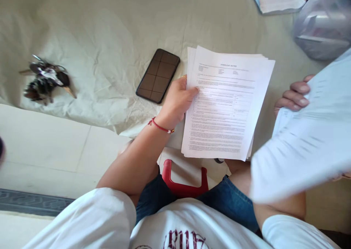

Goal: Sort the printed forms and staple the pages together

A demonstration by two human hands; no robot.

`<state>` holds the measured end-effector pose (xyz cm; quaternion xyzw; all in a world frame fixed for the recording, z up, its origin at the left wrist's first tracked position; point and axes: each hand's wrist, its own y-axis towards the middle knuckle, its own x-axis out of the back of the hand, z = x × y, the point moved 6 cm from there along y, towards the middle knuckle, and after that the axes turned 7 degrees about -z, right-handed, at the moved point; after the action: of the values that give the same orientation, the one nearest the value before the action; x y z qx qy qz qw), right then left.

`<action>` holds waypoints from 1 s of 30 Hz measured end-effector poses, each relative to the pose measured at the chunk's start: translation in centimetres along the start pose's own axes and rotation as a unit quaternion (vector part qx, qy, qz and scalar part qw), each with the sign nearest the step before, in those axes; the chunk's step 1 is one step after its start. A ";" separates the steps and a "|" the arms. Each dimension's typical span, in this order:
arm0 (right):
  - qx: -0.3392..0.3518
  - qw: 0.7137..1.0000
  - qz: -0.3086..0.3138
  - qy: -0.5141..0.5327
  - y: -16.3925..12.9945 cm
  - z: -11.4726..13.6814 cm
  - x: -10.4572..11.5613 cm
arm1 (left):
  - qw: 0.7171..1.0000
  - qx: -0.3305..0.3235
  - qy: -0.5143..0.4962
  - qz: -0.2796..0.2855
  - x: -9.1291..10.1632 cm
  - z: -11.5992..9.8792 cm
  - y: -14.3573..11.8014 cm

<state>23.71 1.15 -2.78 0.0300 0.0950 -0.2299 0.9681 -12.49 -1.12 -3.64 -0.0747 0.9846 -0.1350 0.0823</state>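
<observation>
My left hand (179,97) is closed on the left edge of a stack of printed sheets (222,106), thumb on top. The top page is headed "Overleaf Notes" and carries dense text with a small table. At the right, my right hand (293,95) has its fingers curled over the edge of other printed sheets (307,139). Those sheets are tilted, fanned out and blurred, and they hide the rest of that hand. A black phone (158,75) lies screen up just beyond my left hand, apart from it.
A bunch of keys (49,79) lies at the left on the creased cloth-like cover (104,29). At the top right are a translucent plastic bag (323,26) and a paper booklet (282,0). A red stool (183,188) shows between my legs above a tiled floor (46,139).
</observation>
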 end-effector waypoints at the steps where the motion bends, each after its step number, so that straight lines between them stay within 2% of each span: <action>1: -0.003 1.000 -0.006 -0.002 0.2 0.1 0.7 | 1.000 0.001 -0.001 0.002 0.0 0.0 0.0; 4: -0.048 0.997 -0.039 0.053 0.9 0.1 2.4 | 1.000 0.001 -0.005 -0.002 0.0 0.1 0.0; 5: -0.081 0.987 -0.054 0.127 1.0 -0.1 2.5 | 1.000 0.000 -0.007 -0.003 0.0 0.2 0.0; 6: -0.113 0.962 -0.071 0.238 0.9 -0.3 2.2 | 1.000 -0.001 -0.008 -0.003 0.0 0.2 0.0; 7: -0.140 0.913 -0.085 0.373 0.5 -0.4 1.6 | 1.000 -0.003 -0.009 -0.003 0.0 0.2 0.0; 9: -0.145 0.737 -0.103 0.652 -0.7 -0.1 -0.3 | 1.000 -0.006 -0.012 0.002 -0.1 0.3 0.0; 10: -0.136 0.674 -0.102 0.718 -1.5 0.1 -1.2 | 1.000 -0.008 -0.013 0.004 -0.1 0.3 0.0; 11: -0.136 0.657 -0.095 0.735 -2.5 0.3 -2.1 | 1.000 -0.010 -0.014 0.005 -0.1 0.3 0.0; 12: -0.143 0.679 -0.083 0.715 -3.4 0.6 -2.8 | 1.000 -0.012 -0.013 0.004 -0.1 0.3 0.0; 13: -0.148 0.716 -0.061 0.680 -4.2 1.0 -3.4 | 1.000 -0.012 -0.011 0.002 -0.1 0.3 0.0; 15: -0.149 0.771 0.004 0.619 -5.2 2.1 -3.9 | 1.000 -0.011 -0.004 -0.002 -0.1 0.2 0.0; 17: -0.165 0.796 0.069 0.579 -5.5 2.9 -3.7 | 1.000 -0.009 0.001 -0.003 -0.1 0.2 0.0; 19: -0.205 0.800 0.103 0.554 -5.1 2.8 -2.9 | 1.000 -0.006 0.004 -0.003 -0.1 0.2 -0.1; 20: -0.224 0.793 0.106 0.557 -4.7 2.5 -2.3 | 1.000 -0.004 0.005 -0.003 0.0 0.2 -0.1; 21: -0.218 0.768 0.101 0.594 -4.1 2.3 -1.6 | 1.000 -0.003 0.005 -0.003 0.0 0.2 -0.1; 22: -0.250 0.740 0.087 0.618 -3.6 1.6 -1.2 | 1.000 -0.002 0.004 -0.003 0.0 0.2 -0.1; 23: -0.237 0.708 0.073 0.661 -2.9 1.3 -0.6 | 1.000 -0.001 0.002 -0.003 0.0 0.2 -0.1; 24: -0.244 0.698 0.062 0.671 -2.4 0.8 -0.5 | 1.000 -0.001 -0.001 -0.002 0.0 0.2 -0.1; 26: -0.230 0.715 0.073 0.656 -1.8 0.4 -0.7 | 1.000 -0.002 -0.006 0.001 0.0 0.3 -0.1; 30: -0.178 0.781 0.117 0.586 -1.4 0.9 -2.2 | 1.000 -0.009 -0.010 0.003 0.0 0.2 -0.1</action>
<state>21.31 0.78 -1.44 -0.0033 0.6793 -0.0316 0.7331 -12.38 -1.29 -3.83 -0.0736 0.9851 -0.1255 0.0921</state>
